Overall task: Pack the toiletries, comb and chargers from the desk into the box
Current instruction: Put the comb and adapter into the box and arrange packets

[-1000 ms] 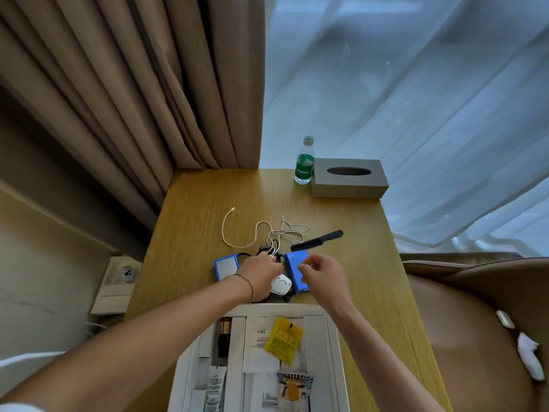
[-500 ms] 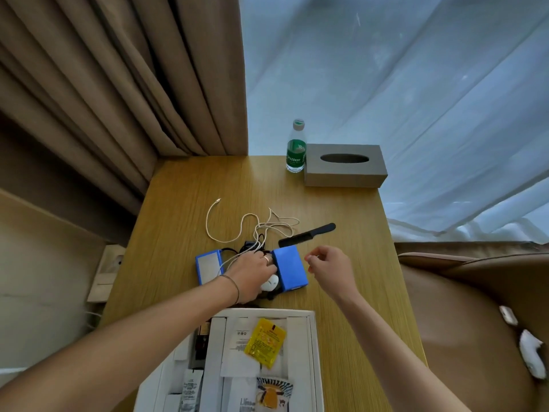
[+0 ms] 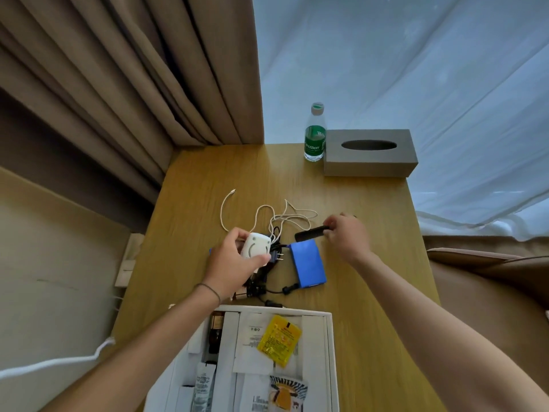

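Wooden surface (image 3: 371,263) carried a white box (image 3: 328,352) at its near edge, holding sachets. Beyond it lay a blue pack (image 3: 309,266). Left hand (image 3: 234,263) gripped a white charger (image 3: 255,246), raised; right hand's (image 3: 346,236) fingers pinched the black comb (image 3: 309,233).

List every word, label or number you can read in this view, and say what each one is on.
"C'estbon": only roughly legible, on the green label of the water bottle.
Yellow sachet in the box: printed text, too small to read.
White sachet: small marks, unreadable.
White tube: print, blurred.
Illustrated packet: lettering too blurred.
White charger: no text visible.
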The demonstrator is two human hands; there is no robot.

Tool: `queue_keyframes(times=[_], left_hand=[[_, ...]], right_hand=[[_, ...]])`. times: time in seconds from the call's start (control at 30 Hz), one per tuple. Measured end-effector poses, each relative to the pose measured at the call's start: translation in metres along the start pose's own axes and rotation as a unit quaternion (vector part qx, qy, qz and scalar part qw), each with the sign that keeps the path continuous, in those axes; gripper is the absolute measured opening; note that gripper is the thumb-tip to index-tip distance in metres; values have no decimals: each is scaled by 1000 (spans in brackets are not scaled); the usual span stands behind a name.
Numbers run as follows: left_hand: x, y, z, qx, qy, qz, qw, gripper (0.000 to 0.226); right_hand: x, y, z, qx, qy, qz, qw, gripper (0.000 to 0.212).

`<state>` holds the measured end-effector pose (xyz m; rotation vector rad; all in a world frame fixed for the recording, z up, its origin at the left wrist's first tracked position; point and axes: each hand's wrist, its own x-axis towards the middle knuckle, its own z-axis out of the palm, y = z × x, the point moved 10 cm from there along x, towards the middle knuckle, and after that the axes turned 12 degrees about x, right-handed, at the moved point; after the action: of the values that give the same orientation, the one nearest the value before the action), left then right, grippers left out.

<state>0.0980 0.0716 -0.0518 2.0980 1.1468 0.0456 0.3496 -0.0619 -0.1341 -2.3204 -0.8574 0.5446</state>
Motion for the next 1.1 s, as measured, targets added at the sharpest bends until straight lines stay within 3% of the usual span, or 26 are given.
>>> queue_keyframes(times=[0.23, 0.37, 0.53, 0.93, 1.1], left_hand=[[-9, -19, -8, -110, 17, -75, 991, 38], [-15, -24, -10, -125, 17, -87, 988, 39], [-23, -21, -17, -142, 20, -83, 986, 39], [-50, -14, -40, -180, 1, -36, 983, 37], [-67, -22, -47, -203, -12, -28, 979, 32]], right_hand=[[5, -4, 16, -115, 17, -82, 990, 26], [6, 0, 14, -124, 21, -71, 990, 23], [3, -2, 13, -122, -26, -53, 991, 10], [-71, -94, -60, 2, 76, -97, 992, 10], [-123, -134, -67, 98, 66, -70, 991, 20]])
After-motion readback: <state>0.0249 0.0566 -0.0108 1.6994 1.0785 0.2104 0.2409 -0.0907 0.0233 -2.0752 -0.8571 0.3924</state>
